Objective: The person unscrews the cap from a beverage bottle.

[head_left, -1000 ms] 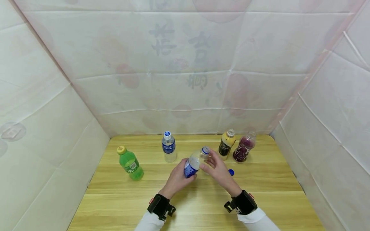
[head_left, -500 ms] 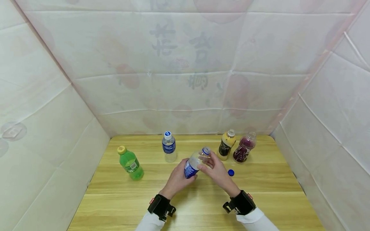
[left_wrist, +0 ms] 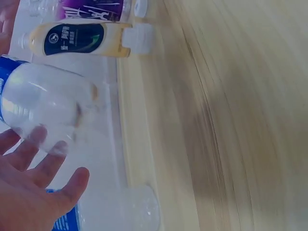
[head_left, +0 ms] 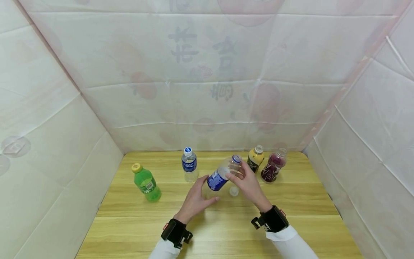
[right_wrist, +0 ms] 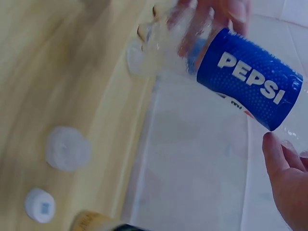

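A clear Pepsi bottle [head_left: 217,180] with a blue label is tilted above the table, its mouth up and to the right. A blue ring shows round its uncapped neck. My right hand [head_left: 248,183] pinches the bottle's upper part between thumb and fingers; in the right wrist view the thumb of the right hand [right_wrist: 293,192] lies just past the PEPSI label. My left hand [head_left: 195,201] is beside the bottle's base with thumb and fingers spread apart. In the left wrist view, the spread fingers of the left hand [left_wrist: 45,166] are close to the clear base.
A green bottle [head_left: 147,182] with a yellow cap stands left. Behind stands a white-capped bottle [head_left: 189,165] with a blue label. Uncapped yellow [head_left: 255,158] and purple [head_left: 273,167] bottles stand right. A translucent round cap [head_left: 234,191] and a white cap [right_wrist: 40,205] lie on the table.
The Pepsi bottle has moved up and to the right with my right hand. My left hand has let go and spread its fingers. The blue cap on the table is no longer visible.
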Action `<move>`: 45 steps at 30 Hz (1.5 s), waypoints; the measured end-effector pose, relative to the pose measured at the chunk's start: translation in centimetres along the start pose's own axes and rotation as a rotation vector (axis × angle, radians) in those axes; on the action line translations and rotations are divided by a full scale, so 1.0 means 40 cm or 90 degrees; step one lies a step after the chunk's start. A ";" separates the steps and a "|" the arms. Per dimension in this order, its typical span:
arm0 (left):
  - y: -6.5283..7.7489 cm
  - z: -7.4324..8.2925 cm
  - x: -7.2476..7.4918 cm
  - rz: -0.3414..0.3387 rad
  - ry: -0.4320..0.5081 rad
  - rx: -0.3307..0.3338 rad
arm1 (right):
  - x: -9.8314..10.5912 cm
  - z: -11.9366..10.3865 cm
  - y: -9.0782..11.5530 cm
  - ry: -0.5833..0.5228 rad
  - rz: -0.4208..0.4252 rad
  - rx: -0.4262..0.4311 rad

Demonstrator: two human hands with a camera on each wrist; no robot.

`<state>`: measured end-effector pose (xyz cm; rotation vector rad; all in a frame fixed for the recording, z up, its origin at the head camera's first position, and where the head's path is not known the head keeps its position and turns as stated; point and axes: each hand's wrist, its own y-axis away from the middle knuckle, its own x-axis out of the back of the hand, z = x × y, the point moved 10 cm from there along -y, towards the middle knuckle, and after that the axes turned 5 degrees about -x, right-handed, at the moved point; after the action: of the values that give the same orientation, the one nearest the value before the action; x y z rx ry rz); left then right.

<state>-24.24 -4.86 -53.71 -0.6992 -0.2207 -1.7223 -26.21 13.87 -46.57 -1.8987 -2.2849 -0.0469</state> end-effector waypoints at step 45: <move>0.065 -0.095 0.056 0.025 -0.062 0.015 | 0.051 0.069 -0.170 0.299 0.101 0.024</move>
<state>-23.35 -9.32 -56.07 -0.7672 -0.2921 -1.6470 -33.54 14.95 -48.42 -1.8073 -1.8118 -0.3829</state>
